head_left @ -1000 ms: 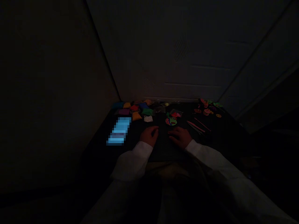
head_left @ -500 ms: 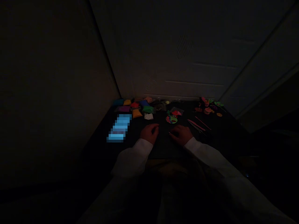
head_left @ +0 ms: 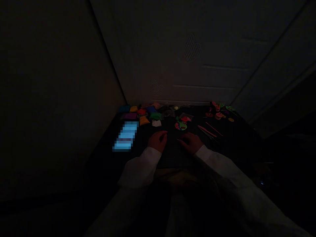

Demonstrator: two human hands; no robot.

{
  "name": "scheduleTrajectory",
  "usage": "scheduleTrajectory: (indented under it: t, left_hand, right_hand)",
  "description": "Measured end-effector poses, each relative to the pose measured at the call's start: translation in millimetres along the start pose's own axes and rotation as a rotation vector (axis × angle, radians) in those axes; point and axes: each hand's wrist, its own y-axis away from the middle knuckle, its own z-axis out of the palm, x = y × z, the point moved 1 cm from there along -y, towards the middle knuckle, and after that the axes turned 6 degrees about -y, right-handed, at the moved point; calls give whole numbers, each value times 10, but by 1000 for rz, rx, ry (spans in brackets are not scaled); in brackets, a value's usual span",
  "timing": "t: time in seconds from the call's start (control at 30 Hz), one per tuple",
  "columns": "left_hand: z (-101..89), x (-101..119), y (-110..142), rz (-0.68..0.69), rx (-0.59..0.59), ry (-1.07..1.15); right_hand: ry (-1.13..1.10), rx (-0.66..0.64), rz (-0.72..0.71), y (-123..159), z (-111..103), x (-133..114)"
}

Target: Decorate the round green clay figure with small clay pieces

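Observation:
The room is very dark. My left hand (head_left: 158, 141) rests on the dark table (head_left: 229, 138) with its fingers curled in; anything inside them is hidden. Just to its right, my right hand (head_left: 191, 143) lies flat on the table, fingers stretched towards the left hand with a small gap between them. Both arms wear white sleeves. Beyond the hands lies a small round clay piece (head_left: 181, 125) in green, red and pink. Thin pink modelling tools (head_left: 208, 130) lie to the right of it.
Several coloured clay packets (head_left: 143, 114) are heaped at the table's back left. A lit phone screen (head_left: 125, 136) glows on the left. More small clay figures (head_left: 218, 112) stand at the back right. Walls close in behind and at both sides.
Both hands stay in almost the same place on the table. The view has shifted slightly.

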Motion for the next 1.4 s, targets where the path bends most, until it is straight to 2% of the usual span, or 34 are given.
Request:
scheduleTrajectory:
  t: [0.23,0.67,0.97,1.27,1.4]
  left_hand:
    - [-16,24,1,-7,-7,-6]
    - [-13,25,5,-4,-16,-2]
    - [3,21,3,-7,-11,11]
    - [14,2,2,-1,-3,3]
    - [15,4,2,-4,-2,6]
  right_hand:
    - [116,-53,-107,146,-101,67]
    - [218,-101,-231,163,-123,20]
    - [203,-120,-275,232,-114,-48]
    - [205,-92,-241,150,-118,33]
    - [202,-114,-272,195,-111,-2]
